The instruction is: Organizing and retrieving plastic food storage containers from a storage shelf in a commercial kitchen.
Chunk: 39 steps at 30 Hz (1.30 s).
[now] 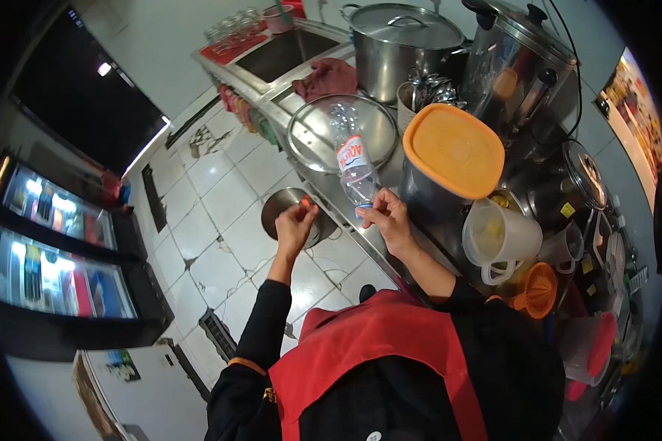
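My left hand (295,227) pinches a small orange-red piece (307,202) between thumb and fingertips; what it is, I cannot tell. Below that hand a round metal pot (278,206) stands on the floor. At the blue cap end, my right hand (391,221) grips a clear plastic bottle (358,179) with a white and orange label bearing writing. The bottle's base points away from me, over a round metal lid (303,132) on the steel counter. Just right of the bottle stands a dark container with an orange lid (453,150).
A covered stockpot (386,66), a large steel urn (521,71) and a cutlery holder (406,107) line the back. Plastic jugs (505,237) and an orange juicer (536,289) crowd the right. Beyond is a sink (287,55); glass-door fridges (60,275) stand left.
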### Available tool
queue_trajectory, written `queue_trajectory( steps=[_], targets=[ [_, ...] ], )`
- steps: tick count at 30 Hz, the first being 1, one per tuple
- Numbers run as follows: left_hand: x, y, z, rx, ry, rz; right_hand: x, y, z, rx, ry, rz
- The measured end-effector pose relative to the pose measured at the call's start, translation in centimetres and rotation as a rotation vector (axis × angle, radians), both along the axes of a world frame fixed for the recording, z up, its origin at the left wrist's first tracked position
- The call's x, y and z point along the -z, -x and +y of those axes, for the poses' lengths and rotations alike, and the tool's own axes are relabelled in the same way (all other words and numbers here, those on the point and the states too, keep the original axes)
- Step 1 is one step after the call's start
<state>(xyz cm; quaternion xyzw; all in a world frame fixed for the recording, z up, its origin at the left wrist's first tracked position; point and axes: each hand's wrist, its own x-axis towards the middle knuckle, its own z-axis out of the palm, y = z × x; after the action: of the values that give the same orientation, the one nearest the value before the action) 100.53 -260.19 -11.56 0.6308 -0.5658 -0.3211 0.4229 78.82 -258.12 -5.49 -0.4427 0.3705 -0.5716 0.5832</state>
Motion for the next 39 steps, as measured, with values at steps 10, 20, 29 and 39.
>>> queue_trajectory(
  steps=[10,20,29,39],
  targets=[
    [-3.3,8.4,-21.1,0.037,0.144,-0.029,-0.7,-0.3,-3.8,0.309,0.174,0.507],
    [-0.5,9.0,-30.8,0.083,-0.294,0.744,-0.7,-3.4,-6.2,0.665,0.167,0.681],
    [-1.1,3.8,-35.0,0.209,-0.328,0.684,2.4,-4.5,-8.1,0.929,0.147,1.125],
    [-0.5,4.8,-37.9,0.332,-0.260,0.647,2.8,-5.4,-8.8,0.781,-0.210,1.391]
  ],
)
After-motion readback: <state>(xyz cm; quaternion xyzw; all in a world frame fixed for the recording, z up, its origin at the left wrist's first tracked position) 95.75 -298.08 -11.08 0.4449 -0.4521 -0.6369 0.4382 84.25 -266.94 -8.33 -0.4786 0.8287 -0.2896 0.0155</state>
